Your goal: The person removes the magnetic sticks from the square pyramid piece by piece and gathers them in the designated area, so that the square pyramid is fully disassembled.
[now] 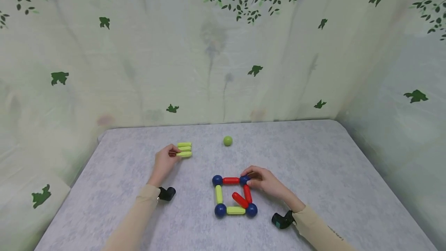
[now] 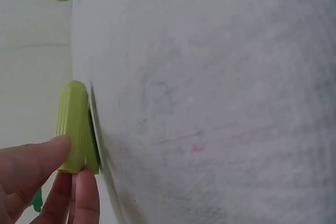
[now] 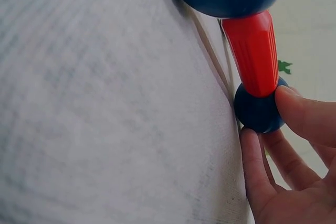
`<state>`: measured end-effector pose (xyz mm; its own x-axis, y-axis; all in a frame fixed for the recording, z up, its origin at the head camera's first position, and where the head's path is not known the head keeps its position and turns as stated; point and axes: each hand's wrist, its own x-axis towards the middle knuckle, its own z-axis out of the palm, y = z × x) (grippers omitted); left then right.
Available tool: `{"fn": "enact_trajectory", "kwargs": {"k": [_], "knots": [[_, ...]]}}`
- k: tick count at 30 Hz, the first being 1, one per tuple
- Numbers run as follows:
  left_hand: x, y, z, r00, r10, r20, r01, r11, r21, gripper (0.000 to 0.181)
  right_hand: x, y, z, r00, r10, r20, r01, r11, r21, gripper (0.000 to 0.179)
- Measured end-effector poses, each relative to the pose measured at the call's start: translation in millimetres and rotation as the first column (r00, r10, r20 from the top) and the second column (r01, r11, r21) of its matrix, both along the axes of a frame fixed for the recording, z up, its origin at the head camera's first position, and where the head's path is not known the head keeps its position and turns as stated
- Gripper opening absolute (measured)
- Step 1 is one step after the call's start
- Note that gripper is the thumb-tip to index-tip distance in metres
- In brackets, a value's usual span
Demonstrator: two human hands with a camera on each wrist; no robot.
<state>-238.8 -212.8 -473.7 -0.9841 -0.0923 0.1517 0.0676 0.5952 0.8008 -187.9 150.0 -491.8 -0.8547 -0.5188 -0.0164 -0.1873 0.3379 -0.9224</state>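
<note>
My left hand [image 1: 165, 164] pinches the end of the nearest of three yellow-green rods [image 1: 184, 154] lying side by side at the back left. In the left wrist view, thumb and fingertips hold that ribbed rod [image 2: 74, 124] at its near end. With thumb and fingers, my right hand [image 1: 268, 183] grips the far-right blue ball [image 3: 257, 113] of a square frame. Red rods form its far side [image 1: 230, 180] and right side [image 1: 247, 193]; yellow-green rods form the left side [image 1: 218, 194] and near side [image 1: 236, 210]. A third red rod [image 1: 239, 200] slants from the near-right blue ball [image 1: 251, 210].
A green ball [image 1: 228, 140] sits by itself toward the back of the table [image 1: 296, 146]. Black cameras are strapped on the left wrist [image 1: 168, 193] and right wrist [image 1: 283, 220]. A leaf-printed curtain [image 1: 195, 57] hangs behind the table and along its sides.
</note>
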Motion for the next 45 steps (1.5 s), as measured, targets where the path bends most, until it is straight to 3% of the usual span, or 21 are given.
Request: {"fn": "enact_trajectory", "kwargs": {"k": [7,14,17,20,22,24,25,27,29,31,32,34,36,38,41,45], "knots": [[-7.4,-0.3,-0.7,0.998,0.043,0.043,-0.039,0.995,-0.09,0.014,0.6,0,0.0,1.0,0.006,0.013,-0.005,1.0,-0.01,0.026],[-13.5,0.7,-0.9,0.998,0.06,0.008,-0.059,0.99,-0.126,0.015,-0.1,1,0.0,1.0,0.004,0.011,-0.003,1.0,-0.007,0.027],[-9.9,2.2,1.5,0.998,0.056,-0.004,-0.056,0.993,-0.106,0.017,0.2,0,0.5,1.0,0.004,0.012,-0.004,1.0,-0.005,0.027],[0.3,10.9,10.3,1.0,0.0,-0.001,0.0,1.0,-0.019,0.019,0.2,-1,0.1,1.0,0.005,0.011,-0.005,1.0,-0.005,0.027],[11.1,21.9,17.9,0.995,-0.098,0.001,0.098,0.994,0.045,0.019,0.3,-1,-0.2,1.0,0.004,0.011,-0.004,1.0,-0.002,0.027],[23.5,35.8,25.2,0.968,-0.252,0.01,0.251,0.964,0.09,0.017,0.1,-1,-0.6,1.0,0.002,0.009,-0.002,1.0,0.0,0.027],[29.9,43.2,27.5,0.94,-0.34,0.016,0.337,0.936,0.099,0.017,0.2,-1,-0.5,1.0,0.001,0.01,-0.001,1.0,0.002,0.027],[43.2,58.7,30.4,0.859,-0.511,0.033,0.505,0.856,0.107,0.017,0.2,-1,-0.6,1.0,0.0,0.008,0.0,1.0,0.004,0.027],[55.8,74.3,31.2,0.761,-0.646,0.051,0.639,0.762,0.109,0.019,0.1,-1,-0.4,1.0,0.0,0.008,0.0,1.0,0.0,0.026],[67.3,89.5,30.0,0.685,-0.724,0.073,0.717,0.689,0.105,0.02,0.0,-1,-0.2,1.0,0.003,0.005,-0.003,1.0,-0.004,0.027],[72.7,96.8,29.0,0.659,-0.747,0.086,0.739,0.665,0.108,0.021,-0.1,0,-0.2,1.0,0.004,0.002,-0.004,1.0,-0.007,0.026],[81.7,109.1,26.2,0.625,-0.774,0.099,0.766,0.633,0.116,0.023,-0.1,0,-0.1,1.0,0.007,0.0,-0.007,1.0,-0.013,0.026],[88.3,118.4,23.4,0.613,-0.783,0.105,0.773,0.622,0.122,0.023,-0.5,1,-0.7,1.0,0.01,-0.005,-0.01,1.0,-0.018,0.026],[92.2,125.0,20.6,0.616,-0.781,0.101,0.771,0.624,0.126,0.022,-0.3,1,-0.8,1.0,0.011,-0.004,-0.011,1.0,-0.025,0.025],[94.2,131.3,17.9,0.638,-0.766,0.082,0.759,0.643,0.103,0.018,-0.3,2,-1.0,1.0,0.014,-0.006,-0.014,1.0,-0.028,0.025],[95.7,135.4,15.6,0.682,-0.728,0.071,0.726,0.685,0.048,0.015,-0.8,2,-1.5,1.0,0.02,-0.019,-0.02,1.0,-0.019,0.026]]}}
